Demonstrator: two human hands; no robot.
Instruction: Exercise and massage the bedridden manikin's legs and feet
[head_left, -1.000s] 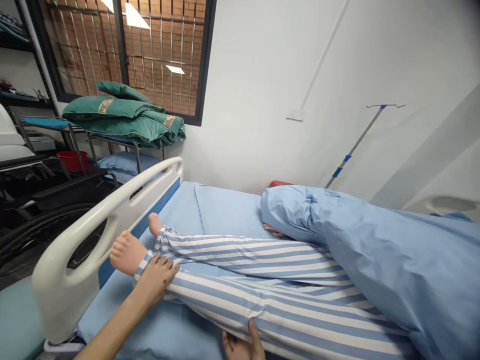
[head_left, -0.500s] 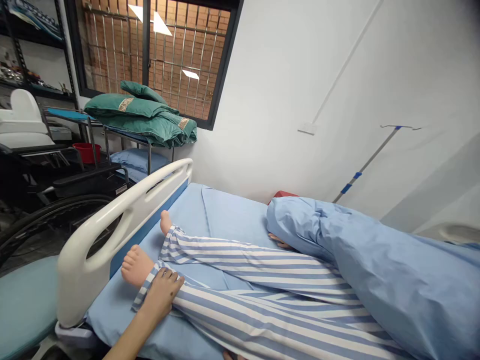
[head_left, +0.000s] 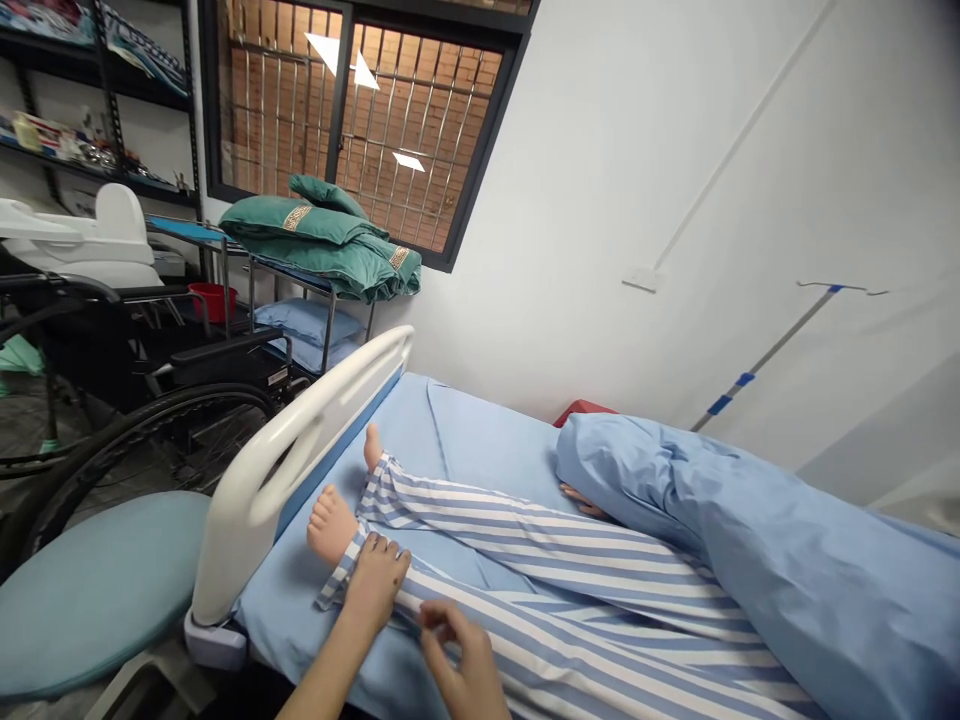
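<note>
A figure with smooth, manikin-like feet lies on the bed, in blue-and-white striped trousers (head_left: 540, 535). My left hand (head_left: 375, 580) grips the nearer lower leg from above, just over the ankle, its fingers wrapped over the trouser cloth. Beside the same leg, nearer the knee, is my right hand (head_left: 465, 655), its thumb and curved forefinger apart and nothing seen between them; whether it touches the cloth I cannot tell. The nearer bare foot (head_left: 331, 525) points up by the footboard. A light blue quilt (head_left: 750, 530) covers the upper body, and a hand's fingers (head_left: 583, 498) show under its edge.
A white footboard (head_left: 255, 500) bounds the bed's left end. Beyond it stand a round teal-topped stool (head_left: 112, 590) and a black wheelchair (head_left: 187, 370). Green bedding (head_left: 322, 240) is stacked below the window. A drip pole (head_left: 772, 350) leans along the wall.
The view has swung left, so things sit further right. My right hand has come from under the nearer leg up beside it, toward the left hand, which keeps its place above the ankle.
</note>
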